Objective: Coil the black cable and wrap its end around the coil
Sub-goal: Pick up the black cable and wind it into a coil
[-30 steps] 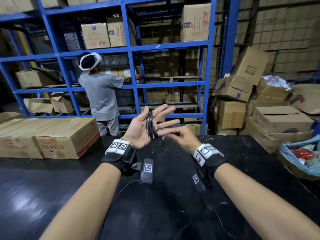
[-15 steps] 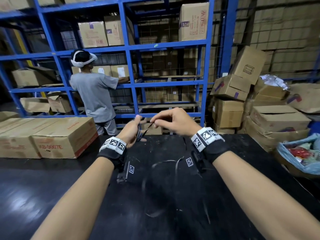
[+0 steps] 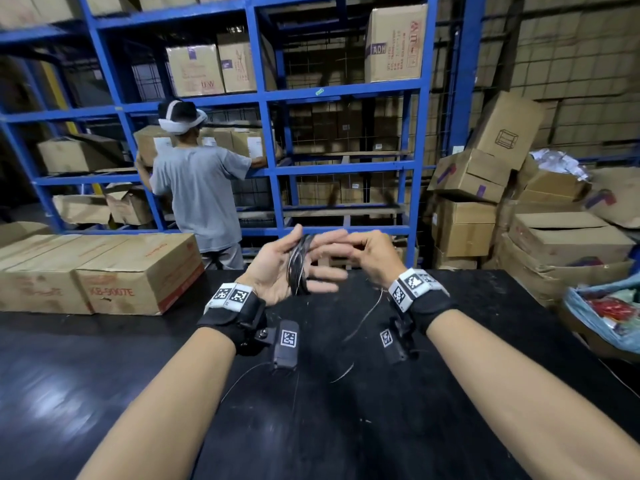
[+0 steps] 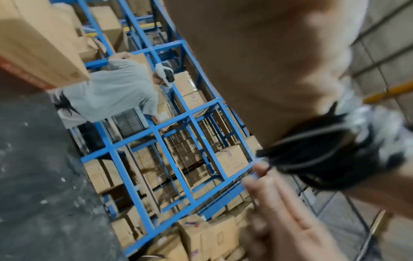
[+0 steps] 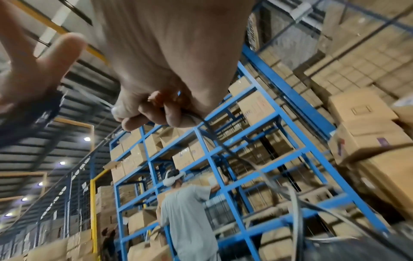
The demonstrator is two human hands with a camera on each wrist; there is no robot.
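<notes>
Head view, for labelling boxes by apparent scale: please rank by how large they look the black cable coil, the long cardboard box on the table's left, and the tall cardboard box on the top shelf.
1. Long cardboard box, though it sits nearer the camera.
2. Tall cardboard box on the top shelf.
3. Black cable coil, looped around the left hand.

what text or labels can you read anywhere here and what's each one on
"KB-9007E", in red, on the cardboard box on the table
"ADH", purple label, on the top shelf box
"U.W", partly blurred, on the upper shelf box
Wrist-strap tags: square codes, no words
Other box print: too blurred to read
</notes>
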